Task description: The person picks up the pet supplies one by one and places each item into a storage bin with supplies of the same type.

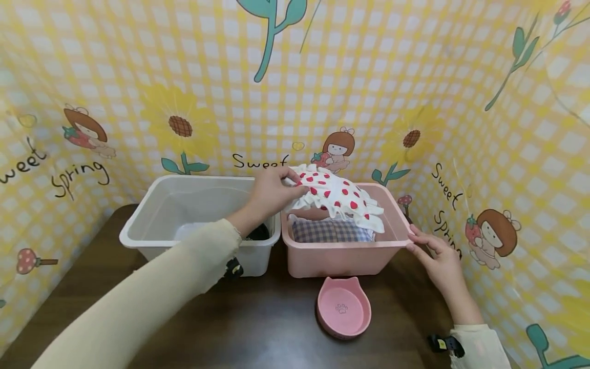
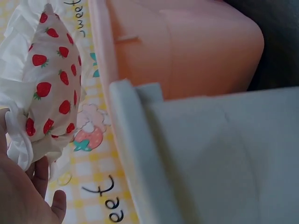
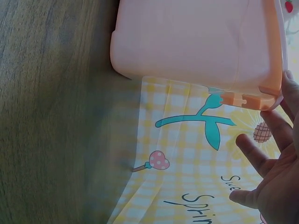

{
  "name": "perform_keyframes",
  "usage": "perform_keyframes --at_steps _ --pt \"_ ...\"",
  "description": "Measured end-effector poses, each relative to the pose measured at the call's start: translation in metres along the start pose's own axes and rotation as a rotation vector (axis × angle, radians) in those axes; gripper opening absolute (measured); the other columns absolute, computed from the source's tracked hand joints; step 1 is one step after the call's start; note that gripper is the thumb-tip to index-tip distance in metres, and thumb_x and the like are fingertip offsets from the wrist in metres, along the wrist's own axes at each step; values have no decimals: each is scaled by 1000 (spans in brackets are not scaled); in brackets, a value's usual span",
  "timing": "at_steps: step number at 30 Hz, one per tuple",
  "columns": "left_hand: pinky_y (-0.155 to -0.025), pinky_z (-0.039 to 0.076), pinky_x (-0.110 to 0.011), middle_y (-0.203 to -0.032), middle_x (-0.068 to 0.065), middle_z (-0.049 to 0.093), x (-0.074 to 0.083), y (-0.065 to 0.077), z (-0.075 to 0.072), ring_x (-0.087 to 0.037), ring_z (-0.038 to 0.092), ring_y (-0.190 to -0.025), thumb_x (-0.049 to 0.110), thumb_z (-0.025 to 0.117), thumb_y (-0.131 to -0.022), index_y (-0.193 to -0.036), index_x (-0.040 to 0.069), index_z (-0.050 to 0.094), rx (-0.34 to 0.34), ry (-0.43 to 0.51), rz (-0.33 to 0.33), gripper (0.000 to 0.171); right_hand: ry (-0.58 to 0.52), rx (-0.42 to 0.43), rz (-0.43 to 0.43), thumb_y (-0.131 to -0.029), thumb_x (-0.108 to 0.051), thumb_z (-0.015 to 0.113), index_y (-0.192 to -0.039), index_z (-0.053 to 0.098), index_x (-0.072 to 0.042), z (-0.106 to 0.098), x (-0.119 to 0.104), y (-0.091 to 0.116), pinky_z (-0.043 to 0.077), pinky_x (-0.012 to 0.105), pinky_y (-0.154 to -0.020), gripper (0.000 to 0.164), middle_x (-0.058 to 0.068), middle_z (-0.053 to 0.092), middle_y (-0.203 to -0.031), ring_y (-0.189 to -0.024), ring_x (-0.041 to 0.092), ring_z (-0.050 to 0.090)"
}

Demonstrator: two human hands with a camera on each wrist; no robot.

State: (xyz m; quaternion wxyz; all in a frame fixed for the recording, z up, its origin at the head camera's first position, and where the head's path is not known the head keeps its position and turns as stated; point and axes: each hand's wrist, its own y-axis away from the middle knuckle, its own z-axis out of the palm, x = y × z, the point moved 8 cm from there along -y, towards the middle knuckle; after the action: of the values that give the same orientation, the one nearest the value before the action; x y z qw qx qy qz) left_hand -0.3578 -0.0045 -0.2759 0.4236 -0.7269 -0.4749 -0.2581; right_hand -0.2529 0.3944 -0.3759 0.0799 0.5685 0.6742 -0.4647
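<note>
My left hand (image 1: 269, 193) pinches one end of a white ruffled cloth piece (image 1: 338, 193) printed with red strawberries. It is held above the pink bin (image 1: 338, 262), its far end drooping toward the bin's right side. The left wrist view shows the frilled strawberry cloth (image 2: 56, 79) puffed out beside the fingers. Under it, a blue-grey checked cloth (image 1: 322, 230) lies inside the pink bin, partly covered. At the bin's front right corner my right hand (image 1: 438, 261) grips the rim between thumb and fingers; in the right wrist view its other fingers (image 3: 254, 154) spread away.
A pale grey bin (image 1: 152, 225) stands left of the pink one, with a dark item (image 1: 259, 233) inside, partly behind my left arm. In front of the pink bin sits a pink cat-eared bowl (image 1: 343, 312) on the brown table (image 1: 258, 328). Yellow checked cloth (image 1: 221, 123) hangs behind.
</note>
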Motion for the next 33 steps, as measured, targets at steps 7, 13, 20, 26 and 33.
perform_keyframes --at_steps 7,13,20,26,33 --pt "-49 43 -30 -88 0 68 -12 -9 31 -14 48 -53 30 85 -83 -88 19 72 5 112 3 18 3 10 -27 -91 -12 79 -117 77 -11 -2 -1 -2 36 2 -96 27 9 68 -132 -117 -10 51" --pt "-100 38 -49 -88 6 70 -23 -13 47 -26 58 -97 39 85 -82 -81 23 71 55 -56 -86 21 10 -3 -26 -90 -12 79 -115 78 -12 -2 -2 -1 36 2 -95 25 8 68 -132 -117 -12 50" --pt "-112 27 -56 -77 8 68 -19 -12 64 -25 58 -111 42 83 -83 -74 22 69 13 -198 -43 26 11 5 -20 -90 -12 79 -114 78 -12 0 -2 0 37 2 -95 24 7 69 -132 -115 -11 51" --pt "-114 25 -53 -67 10 64 -17 -10 76 -18 59 -96 44 82 -83 -71 22 68 -28 -268 -17 29 -12 1 -35 -91 -10 78 -116 78 -10 2 -4 -1 37 2 -96 25 9 68 -132 -117 -8 52" --pt "-112 25 -62 -74 10 65 -22 -9 97 -13 59 -91 42 82 -83 -73 21 65 -163 -324 -71 29 14 13 -24 -92 -12 78 -118 77 -14 1 0 3 37 1 -93 26 6 68 -133 -110 -7 51"
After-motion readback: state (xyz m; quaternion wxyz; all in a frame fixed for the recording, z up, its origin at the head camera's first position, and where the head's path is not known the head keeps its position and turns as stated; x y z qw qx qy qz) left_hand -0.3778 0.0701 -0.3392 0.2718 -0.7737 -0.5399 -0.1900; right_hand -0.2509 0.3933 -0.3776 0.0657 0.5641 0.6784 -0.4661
